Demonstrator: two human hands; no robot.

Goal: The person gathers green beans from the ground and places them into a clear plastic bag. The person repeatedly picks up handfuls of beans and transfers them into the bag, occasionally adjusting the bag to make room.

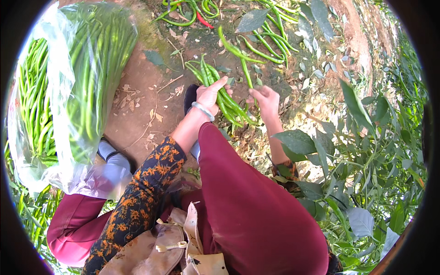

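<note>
Several long green chilli peppers (225,98) are bunched in my left hand (209,96), which has a pale bangle (203,110) at its wrist. Just to the right, my right hand (264,98) pinches the lower end of a single green chilli pepper (246,73) between thumb and fingers. Another green pepper (235,49) crosses the top of that one; whether the hand also holds it I cannot tell. On the ground beyond both hands lies a loose group of green peppers (275,43).
A large clear plastic bag (62,92) packed with green peppers stands at the left. More green peppers (182,23) and one red pepper (205,21) lie at the top. Leafy plants (364,161) crowd the right side, overlapping my right forearm. Dry leaves and twigs litter the soil (137,113).
</note>
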